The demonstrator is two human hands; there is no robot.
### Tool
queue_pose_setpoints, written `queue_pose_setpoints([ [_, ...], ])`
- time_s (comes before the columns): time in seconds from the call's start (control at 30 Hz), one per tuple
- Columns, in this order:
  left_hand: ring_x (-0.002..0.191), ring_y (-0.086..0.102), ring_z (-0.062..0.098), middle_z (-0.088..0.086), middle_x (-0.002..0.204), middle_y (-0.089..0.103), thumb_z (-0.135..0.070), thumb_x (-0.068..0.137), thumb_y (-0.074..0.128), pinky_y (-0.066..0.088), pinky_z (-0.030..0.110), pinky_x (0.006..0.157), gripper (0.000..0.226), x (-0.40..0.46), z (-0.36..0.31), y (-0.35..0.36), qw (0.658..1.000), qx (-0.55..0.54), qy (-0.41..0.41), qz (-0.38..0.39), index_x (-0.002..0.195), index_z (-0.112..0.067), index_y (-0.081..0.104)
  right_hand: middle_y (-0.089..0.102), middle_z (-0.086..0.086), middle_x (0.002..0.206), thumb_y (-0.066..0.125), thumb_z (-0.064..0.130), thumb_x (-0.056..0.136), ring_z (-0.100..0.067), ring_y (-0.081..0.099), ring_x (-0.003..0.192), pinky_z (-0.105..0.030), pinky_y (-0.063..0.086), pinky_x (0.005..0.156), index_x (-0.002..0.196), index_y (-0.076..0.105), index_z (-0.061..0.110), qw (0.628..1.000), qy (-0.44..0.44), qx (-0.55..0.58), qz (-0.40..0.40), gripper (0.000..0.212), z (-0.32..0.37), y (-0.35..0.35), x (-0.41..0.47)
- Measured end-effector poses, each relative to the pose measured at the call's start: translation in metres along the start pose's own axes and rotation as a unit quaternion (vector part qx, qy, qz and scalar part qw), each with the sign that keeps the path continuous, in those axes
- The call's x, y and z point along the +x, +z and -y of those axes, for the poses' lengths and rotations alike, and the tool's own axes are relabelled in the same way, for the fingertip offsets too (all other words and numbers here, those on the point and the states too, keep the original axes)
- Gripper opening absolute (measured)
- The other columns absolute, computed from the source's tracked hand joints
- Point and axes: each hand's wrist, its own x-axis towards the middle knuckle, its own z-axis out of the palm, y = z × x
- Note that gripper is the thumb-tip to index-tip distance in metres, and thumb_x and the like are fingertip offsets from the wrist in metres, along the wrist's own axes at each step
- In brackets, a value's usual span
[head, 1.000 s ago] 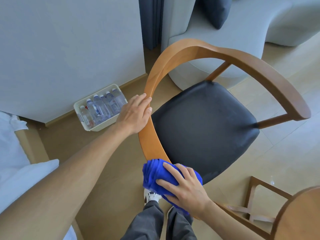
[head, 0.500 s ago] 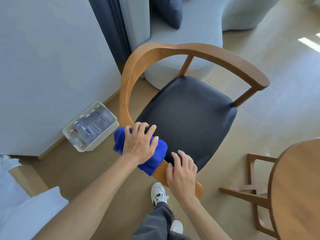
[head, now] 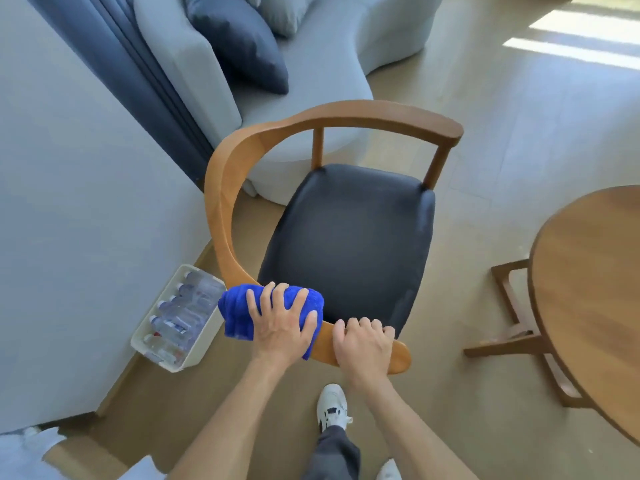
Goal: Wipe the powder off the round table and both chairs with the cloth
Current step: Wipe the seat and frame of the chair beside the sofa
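A wooden chair with a curved back rail (head: 221, 209) and a black seat (head: 346, 244) stands in front of me. My left hand (head: 280, 327) grips a bunched blue cloth (head: 235, 313) and presses it onto the near part of the rail. Just to its right, my right hand (head: 363, 344) holds the rail's near end with its fingers curled round it. The round wooden table (head: 588, 289) fills the right edge. A faint pale smear shows at the seat's right edge.
A white bin of water bottles (head: 180, 317) sits on the floor by the grey wall, left of the chair. Behind the chair are a grey sofa (head: 318, 71) with a dark cushion (head: 239, 39). A wooden frame (head: 509, 306) stands under the table. My shoe (head: 332, 407) is below my hands.
One second ago my right hand held the cloth; my left hand has taken it. My right hand, flat on the rail end half a second ago, now curls round it.
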Motion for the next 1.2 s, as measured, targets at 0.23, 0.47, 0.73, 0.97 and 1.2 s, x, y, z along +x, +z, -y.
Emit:
queue_pose_setpoints([
  [0.23,0.112,0.052,0.031,0.008,0.115,0.058,-0.044,0.075,0.042,0.015,0.052,0.109,0.047,0.008,0.015,0.003,0.992,-0.059,0.111,-0.01,0.104,-0.019,0.068,0.049,-0.003,0.051,0.035,0.017,0.083,-0.025,0.049,0.054,-0.038,0.04,0.066,0.046,0.051,0.014,0.993,0.118,-0.014,0.017,0.04,0.041,0.005,-0.007],
  [0.47,0.105,0.053,0.024,0.001,0.105,0.057,-0.04,0.067,0.056,0.025,0.053,0.108,0.035,0.057,0.071,-0.009,0.94,-0.067,0.335,0.016,0.095,-0.021,0.066,0.058,-0.003,0.058,0.042,0.032,0.088,-0.029,0.055,0.065,-0.04,0.041,0.075,0.052,0.061,0.013,0.985,0.17,-0.034,-0.006,0.045,0.046,0.03,-0.007],
  [0.73,0.115,0.048,0.022,0.001,0.113,0.053,-0.04,0.066,0.055,0.02,0.046,0.115,0.054,0.134,0.138,-0.025,0.904,-0.087,0.417,0.033,0.112,-0.012,0.061,0.059,-0.002,0.058,0.04,0.028,0.085,-0.025,0.053,0.06,-0.038,0.046,0.068,0.051,0.061,0.014,0.974,0.206,-0.091,-0.033,0.043,0.062,0.025,0.013],
  [0.97,0.123,0.05,0.042,0.015,0.122,0.061,-0.044,0.07,0.051,0.021,0.067,0.107,0.053,0.119,0.137,-0.035,0.925,0.016,0.379,0.013,0.113,-0.017,0.07,0.058,-0.005,0.057,0.038,0.025,0.084,-0.027,0.052,0.059,-0.037,0.047,0.067,0.05,0.061,0.012,0.966,0.228,-0.112,-0.047,0.043,0.061,0.03,0.006],
  [1.2,0.134,0.036,0.046,0.019,0.131,0.055,-0.052,0.076,0.045,0.019,0.074,0.102,0.051,0.084,0.12,-0.035,0.959,-0.005,0.279,0.049,0.102,-0.016,0.071,0.063,-0.009,0.063,0.037,0.025,0.083,-0.031,0.056,0.065,-0.045,0.046,0.086,0.053,0.064,0.009,0.941,0.327,-0.07,-0.057,0.043,0.121,0.047,0.022],
])
